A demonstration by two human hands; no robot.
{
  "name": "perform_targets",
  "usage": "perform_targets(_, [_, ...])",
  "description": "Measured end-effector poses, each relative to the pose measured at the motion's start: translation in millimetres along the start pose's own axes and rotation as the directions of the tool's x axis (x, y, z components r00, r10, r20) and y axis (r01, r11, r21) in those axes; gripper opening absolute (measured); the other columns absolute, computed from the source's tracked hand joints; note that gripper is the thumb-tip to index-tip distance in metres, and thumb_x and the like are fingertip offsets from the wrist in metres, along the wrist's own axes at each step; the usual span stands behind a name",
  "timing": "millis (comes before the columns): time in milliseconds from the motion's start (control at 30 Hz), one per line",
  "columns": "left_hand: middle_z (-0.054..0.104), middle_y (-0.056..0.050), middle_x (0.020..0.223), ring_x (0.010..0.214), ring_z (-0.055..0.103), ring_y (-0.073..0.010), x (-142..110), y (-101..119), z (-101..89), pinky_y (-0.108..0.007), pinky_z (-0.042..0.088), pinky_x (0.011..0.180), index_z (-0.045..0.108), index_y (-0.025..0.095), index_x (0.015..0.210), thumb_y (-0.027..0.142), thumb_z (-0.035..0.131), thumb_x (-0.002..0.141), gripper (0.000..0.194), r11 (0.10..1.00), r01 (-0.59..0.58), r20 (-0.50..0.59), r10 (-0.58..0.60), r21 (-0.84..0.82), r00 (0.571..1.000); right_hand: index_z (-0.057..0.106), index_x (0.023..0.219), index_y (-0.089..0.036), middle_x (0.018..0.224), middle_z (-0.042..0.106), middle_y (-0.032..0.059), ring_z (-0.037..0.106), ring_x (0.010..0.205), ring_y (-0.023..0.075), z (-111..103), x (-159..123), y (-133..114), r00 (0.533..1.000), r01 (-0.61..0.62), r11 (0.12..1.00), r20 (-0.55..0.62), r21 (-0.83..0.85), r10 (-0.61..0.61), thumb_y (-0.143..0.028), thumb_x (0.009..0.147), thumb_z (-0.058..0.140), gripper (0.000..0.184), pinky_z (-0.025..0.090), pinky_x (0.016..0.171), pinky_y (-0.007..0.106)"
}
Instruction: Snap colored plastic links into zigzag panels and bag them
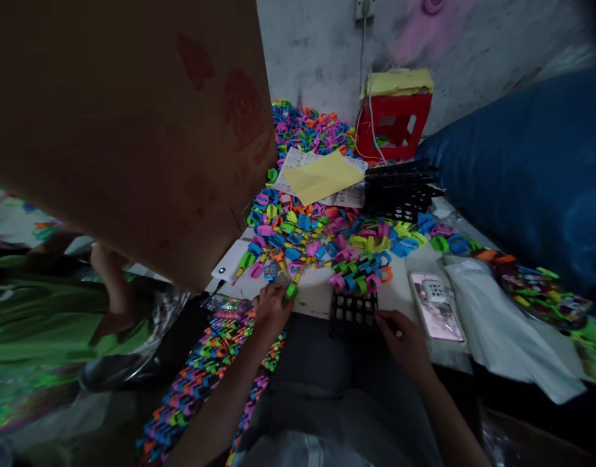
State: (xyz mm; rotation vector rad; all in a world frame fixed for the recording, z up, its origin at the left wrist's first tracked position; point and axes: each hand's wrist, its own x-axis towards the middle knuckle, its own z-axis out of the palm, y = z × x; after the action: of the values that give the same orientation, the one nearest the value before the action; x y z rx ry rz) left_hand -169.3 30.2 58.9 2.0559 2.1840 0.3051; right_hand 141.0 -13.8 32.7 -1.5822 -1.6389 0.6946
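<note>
My left hand [271, 308] is closed around a small green plastic piece [290, 291] at the near edge of a white board [317, 295]. My right hand [403, 337] rests with curled fingers against the right side of a black grid tray [353, 310] that lies on my lap edge. The tray's far rows hold several coloured clips [360, 275]. A heap of loose clips [298, 230] in pink, blue, green and orange covers the board beyond both hands.
A large cardboard box [127, 123] fills the upper left. A phone [436, 305] and clear plastic bags [497, 324] lie to the right. Stacked black trays [399, 191], yellow paper [321, 176], a red stool [392, 123] stand farther back. Another person in green [59, 311] sits left.
</note>
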Motion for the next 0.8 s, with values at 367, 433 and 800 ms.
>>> perform_targets(367, [0.07,0.0,0.104,0.099,0.061,-0.0206,-52,48,-103.4,-0.033,0.044,0.088,0.073,0.029,0.091,0.029,0.072,0.079,0.013,0.835,-0.463,0.316,0.544,-0.298,0.777,0.07,0.104,-0.024,0.087,0.07,0.0057,0.067,0.079,0.0202,27,-18,-86,0.913,0.312,0.887,0.366,-0.34,-0.18,-0.026,0.091,0.052,0.023,0.049,0.067,0.028])
perform_targets(433, [0.071,0.001,0.099,0.097,0.061,-0.0211,-53,69,-101.1,-0.034,0.043,0.087,0.073,0.028,0.09,0.029,0.072,0.079,0.011,0.832,-0.483,0.332,0.553,-0.274,0.764,0.071,0.101,-0.023,0.09,0.072,0.0051,0.068,0.082,0.0189,22,-22,-80,0.924,0.225,0.935,0.365,-0.275,-0.115,-0.025,0.093,0.049,0.023,0.049,0.07,0.026])
perform_targets(800, [0.066,-0.002,0.112,0.104,0.058,-0.021,-35,125,-80.6,-0.037,0.041,0.094,0.064,0.029,0.112,0.04,0.067,0.083,0.032,0.685,-0.646,0.164,0.718,-0.337,0.676,0.071,0.082,-0.02,0.08,0.071,0.0051,0.065,0.071,0.0191,-14,-10,-21,0.948,0.018,0.992,0.316,-0.125,0.023,-0.024,0.079,0.057,0.014,0.045,0.062,0.027])
